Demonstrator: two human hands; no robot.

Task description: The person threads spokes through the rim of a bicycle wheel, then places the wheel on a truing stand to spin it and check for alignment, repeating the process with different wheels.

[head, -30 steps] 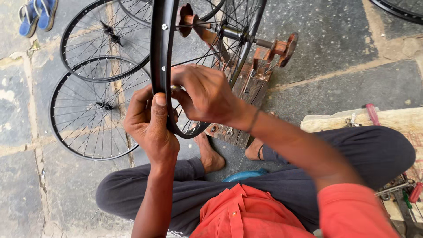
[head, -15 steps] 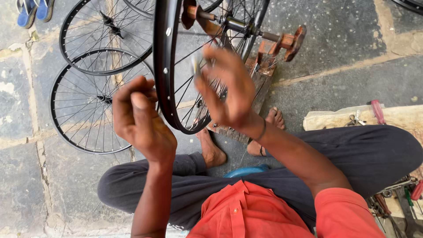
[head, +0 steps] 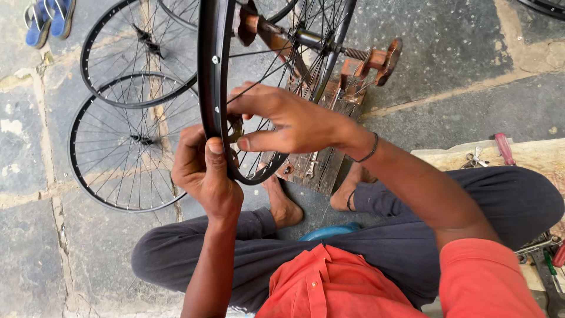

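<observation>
A black spoked bicycle wheel stands upright on a rusty truing stand, its rim edge-on toward me. My left hand grips the lower part of the rim, thumb pressed on its outer face. Reaching in among the spokes just right of the rim, my right hand has thumb and forefinger pinched close together near a spoke; what they hold is too small to see. My legs in dark trousers and my bare feet lie below the wheel.
Two more black spoked wheels lie flat on the stone floor at the left. Blue sandals sit at the top left corner. A red-handled tool and small metal tools rest on a board at the right.
My right hand, lifted with spread fingers half a second ago, has come back down into the spokes. My left hand has closed again on the rim.
</observation>
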